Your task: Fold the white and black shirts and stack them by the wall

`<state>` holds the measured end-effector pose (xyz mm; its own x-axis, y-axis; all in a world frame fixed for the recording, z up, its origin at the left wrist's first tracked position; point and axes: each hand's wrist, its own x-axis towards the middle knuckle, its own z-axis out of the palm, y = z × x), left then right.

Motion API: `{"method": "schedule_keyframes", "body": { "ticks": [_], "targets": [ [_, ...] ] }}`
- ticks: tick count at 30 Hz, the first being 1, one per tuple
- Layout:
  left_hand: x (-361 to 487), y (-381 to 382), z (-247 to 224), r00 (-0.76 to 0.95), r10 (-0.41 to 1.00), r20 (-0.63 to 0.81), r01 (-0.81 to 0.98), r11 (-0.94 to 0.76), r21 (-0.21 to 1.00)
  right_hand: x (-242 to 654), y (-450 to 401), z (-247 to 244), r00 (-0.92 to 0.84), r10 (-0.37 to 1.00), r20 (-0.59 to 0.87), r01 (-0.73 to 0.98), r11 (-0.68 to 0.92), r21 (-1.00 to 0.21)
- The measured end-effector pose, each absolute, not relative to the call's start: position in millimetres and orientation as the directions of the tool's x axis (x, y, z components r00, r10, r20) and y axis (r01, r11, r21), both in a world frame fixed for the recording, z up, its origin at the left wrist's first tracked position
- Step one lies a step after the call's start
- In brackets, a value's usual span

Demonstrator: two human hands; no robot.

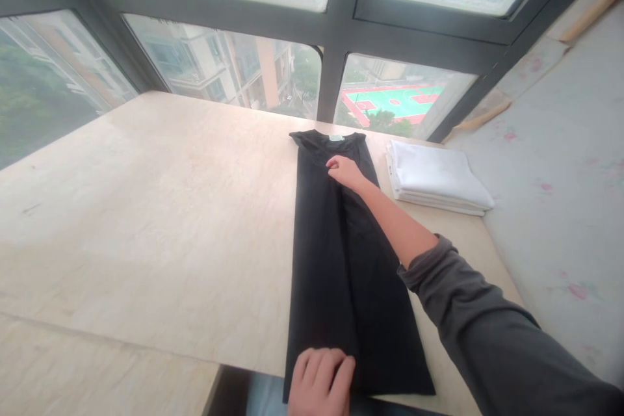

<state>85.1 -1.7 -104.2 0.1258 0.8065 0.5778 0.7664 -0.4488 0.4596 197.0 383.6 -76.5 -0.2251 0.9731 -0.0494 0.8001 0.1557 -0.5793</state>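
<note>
A black garment lies lengthwise on the pale stone surface, its sides folded inward into a long strip. Its neckline, with a small light label, points toward the window. Close below that neckline, my right hand is closed in a pinch on the black cloth. My left hand is at the near end of the garment, its fingers curled down on the fabric near the surface's front edge; its fingertips are partly hidden.
A stack of folded white cloth sits right of the garment, beside the floral wall. Grey window frames border the far edge of the pale surface. A step edge runs across the near left.
</note>
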Motion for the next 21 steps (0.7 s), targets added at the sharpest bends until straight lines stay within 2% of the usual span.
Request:
{"method": "schedule_keyframes", "body": {
  "ticks": [4, 9, 14, 17, 21],
  "targets": [
    [93.1, -2.7, -114.3, 0.160, 0.836, 0.525, 0.772, -0.437, 0.461, 215.3, 376.1, -96.2, -0.215, 0.975, -0.051, 0.839, 0.158, -0.521],
    [79.8, -9.4, -103.4, 0.203, 0.837, 0.509, 0.743, -0.470, 0.477, 208.7, 376.5, -100.9, -0.251, 0.968, -0.002, 0.840, 0.217, -0.497],
    [79.2, -14.1, -100.2, 0.152, 0.858, 0.491, 0.757, -0.421, 0.500, 210.7, 372.7, -106.8, -0.278, 0.958, 0.068, 0.822, 0.274, -0.499],
    [82.6, -13.5, -102.9, 0.196, 0.875, 0.443, 0.790, -0.408, 0.458, 214.0, 365.2, -112.5, -0.278, 0.955, 0.106, 0.812, 0.293, -0.505],
    [84.1, -14.6, -104.3, 0.166, 0.889, 0.427, 0.834, -0.358, 0.421, 216.9, 349.3, -110.7, -0.280, 0.944, 0.174, 0.784, 0.330, -0.526]
  ]
}}
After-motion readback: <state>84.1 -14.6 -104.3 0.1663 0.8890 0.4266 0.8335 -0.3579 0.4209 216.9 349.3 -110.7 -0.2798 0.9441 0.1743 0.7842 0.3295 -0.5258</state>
